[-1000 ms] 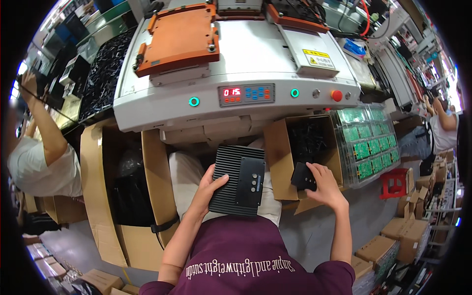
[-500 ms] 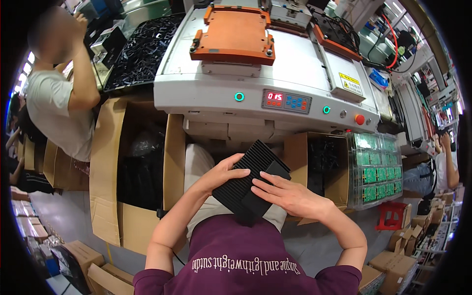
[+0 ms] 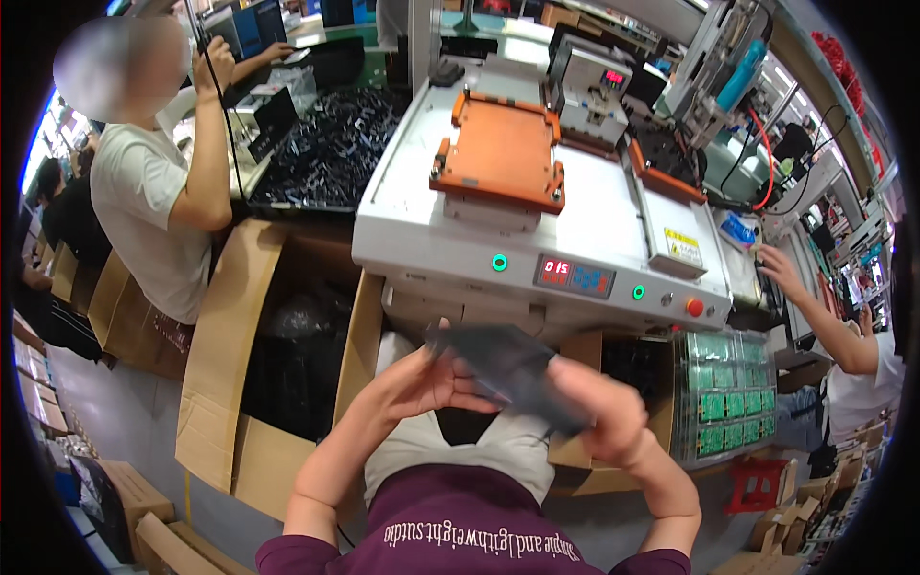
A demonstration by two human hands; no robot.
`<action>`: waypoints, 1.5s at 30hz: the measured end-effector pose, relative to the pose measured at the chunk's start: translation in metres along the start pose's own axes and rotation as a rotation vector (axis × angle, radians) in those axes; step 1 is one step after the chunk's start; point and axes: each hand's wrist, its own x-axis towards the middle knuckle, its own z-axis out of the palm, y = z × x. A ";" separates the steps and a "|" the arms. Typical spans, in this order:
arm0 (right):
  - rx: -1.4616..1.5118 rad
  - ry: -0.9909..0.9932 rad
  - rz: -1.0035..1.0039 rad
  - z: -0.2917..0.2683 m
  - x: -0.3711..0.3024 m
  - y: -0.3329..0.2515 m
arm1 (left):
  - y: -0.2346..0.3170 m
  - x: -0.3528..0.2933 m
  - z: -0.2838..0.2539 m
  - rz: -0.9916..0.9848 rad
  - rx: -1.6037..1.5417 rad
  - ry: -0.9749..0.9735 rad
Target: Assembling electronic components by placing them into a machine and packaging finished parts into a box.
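Observation:
A flat black ridged housing (image 3: 513,369), smeared by motion, is held tilted between my hands above my lap. My right hand (image 3: 604,407) grips its right end, with the fingers blurred. At its left end, my left hand (image 3: 426,383) has the thumb along the edge and the fingers curled under it. Beyond the housing stands a white bench machine (image 3: 450,249) with lit round buttons and a small red display. An orange fixture plate (image 3: 503,144) sits on top of that machine.
An open carton (image 3: 216,374) with black parts stands at left, and another carton (image 3: 613,470) at right. Beside it are clear trays (image 3: 724,393) of green circuit boards. Black parts fill a bin (image 3: 335,144). One person (image 3: 153,201) works at left, another (image 3: 853,364) at right.
The housing has turned in my hands and its ridges are now blurred. My right hand has gone from lying flat on it to gripping its right end. My view has tilted up.

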 end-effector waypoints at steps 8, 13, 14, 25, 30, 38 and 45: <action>0.401 0.537 0.447 -0.069 0.178 0.067 | 0.071 0.081 0.085 0.997 2.230 0.348; 0.513 0.328 0.765 -0.064 0.227 0.152 | 0.107 0.131 0.048 1.075 2.293 0.475; 0.551 0.332 0.800 -0.056 0.233 0.153 | 0.113 0.131 0.045 1.046 2.278 0.512; 0.467 0.176 1.030 -0.037 0.225 0.205 | 0.127 0.141 0.036 0.734 2.476 0.769; 0.600 0.172 1.054 -0.034 0.214 0.199 | 0.102 0.160 0.023 0.808 2.623 0.932; 0.508 0.173 1.050 -0.031 0.211 0.179 | 0.098 0.146 0.011 0.920 2.615 0.830; 0.535 0.292 0.909 -0.026 0.188 0.180 | 0.098 0.147 0.014 0.840 2.642 0.785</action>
